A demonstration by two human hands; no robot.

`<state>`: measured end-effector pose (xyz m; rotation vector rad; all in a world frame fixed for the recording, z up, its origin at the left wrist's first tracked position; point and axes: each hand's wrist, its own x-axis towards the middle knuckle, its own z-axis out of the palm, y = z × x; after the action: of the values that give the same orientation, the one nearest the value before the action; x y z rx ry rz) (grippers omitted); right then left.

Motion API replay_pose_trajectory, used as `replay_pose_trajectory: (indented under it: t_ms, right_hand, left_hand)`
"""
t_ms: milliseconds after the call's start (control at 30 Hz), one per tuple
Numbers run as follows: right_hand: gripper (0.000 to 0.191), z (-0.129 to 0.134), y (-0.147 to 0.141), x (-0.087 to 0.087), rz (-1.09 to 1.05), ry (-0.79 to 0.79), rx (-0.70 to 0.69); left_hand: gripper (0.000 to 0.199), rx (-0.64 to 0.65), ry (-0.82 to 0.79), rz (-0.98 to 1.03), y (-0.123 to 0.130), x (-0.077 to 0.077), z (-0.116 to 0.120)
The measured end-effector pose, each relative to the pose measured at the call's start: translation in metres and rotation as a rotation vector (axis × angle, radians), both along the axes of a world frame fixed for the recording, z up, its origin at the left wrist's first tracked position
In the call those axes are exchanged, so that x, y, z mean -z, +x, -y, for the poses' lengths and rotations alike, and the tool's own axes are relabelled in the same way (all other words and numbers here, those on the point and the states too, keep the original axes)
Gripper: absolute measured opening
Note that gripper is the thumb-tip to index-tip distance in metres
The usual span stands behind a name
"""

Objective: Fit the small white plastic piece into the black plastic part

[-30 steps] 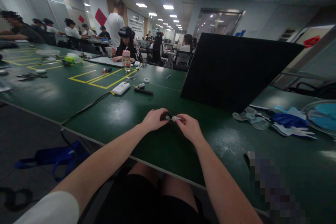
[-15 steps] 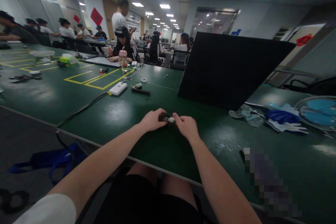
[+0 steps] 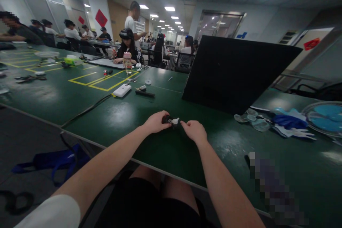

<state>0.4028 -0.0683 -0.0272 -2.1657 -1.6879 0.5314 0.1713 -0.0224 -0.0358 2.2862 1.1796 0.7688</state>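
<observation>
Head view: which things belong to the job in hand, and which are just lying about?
In the job:
dark part, held by the left hand
white piece at it, near the right hand

Apparently lying about:
white box
black bar
clear blades
white glove
pink-lidded bottle

In our left hand (image 3: pixel 157 122) we hold a small dark object (image 3: pixel 167 119), a white piece (image 3: pixel 175 121) at its end. We hold our right hand (image 3: pixel 196 131) just beside, over the green table (image 3: pixel 162 151), facing a black panel (image 3: pixel 235 74).
</observation>
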Motion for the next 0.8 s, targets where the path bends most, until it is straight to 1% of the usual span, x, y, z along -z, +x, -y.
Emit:
replay_pose_trajectory:
  t_ms: [167, 267, 333, 433, 500, 567, 600, 667, 733, 800]
  right_hand:
    - [0.048, -0.003, 0.004, 0.003, 0.052, 0.015, -0.048]
    - [0.042, -0.004, 0.007, 0.005, 0.034, 0.01, -0.077]
    - [0.041, -0.005, 0.008, 0.006, 0.01, -0.002, -0.091]
    - [0.04, -0.005, 0.009, 0.007, -0.01, -0.021, -0.101]
    - [0.04, -0.005, 0.009, 0.008, -0.015, -0.03, -0.102]
    - [0.039, -0.006, 0.01, 0.008, -0.016, -0.032, -0.102]
    - [0.039, -0.006, 0.01, 0.008, -0.018, -0.029, -0.106]
    - [0.039, -0.006, 0.01, 0.007, -0.021, -0.031, -0.113]
    - [0.039, -0.006, 0.01, 0.006, -0.016, -0.042, -0.115]
    - [0.039, -0.006, 0.009, 0.004, -0.004, -0.051, -0.116]
  left_hand:
    - [0.049, -0.003, 0.023, 0.029, -0.003, 0.004, -0.006]
    - [0.048, -0.07, -0.009, 0.051, -0.02, 0.003, -0.015]
    - [0.048, -0.133, 0.001, 0.03, -0.042, 0.001, -0.022]
    - [0.048, -0.262, 0.027, -0.045, -0.086, -0.003, -0.03]
    - [0.05, -0.359, 0.046, -0.12, -0.116, -0.008, -0.034]
    - [0.051, -0.402, 0.111, -0.223, -0.142, -0.015, -0.036]
    - [0.051, -0.391, 0.156, -0.281, -0.153, -0.019, -0.036]
    - [0.049, -0.319, 0.245, -0.377, -0.169, -0.026, -0.036]
    - [0.046, -0.233, 0.305, -0.427, -0.18, -0.032, -0.034]
    - [0.045, -0.17, 0.331, -0.453, -0.187, -0.037, -0.029]
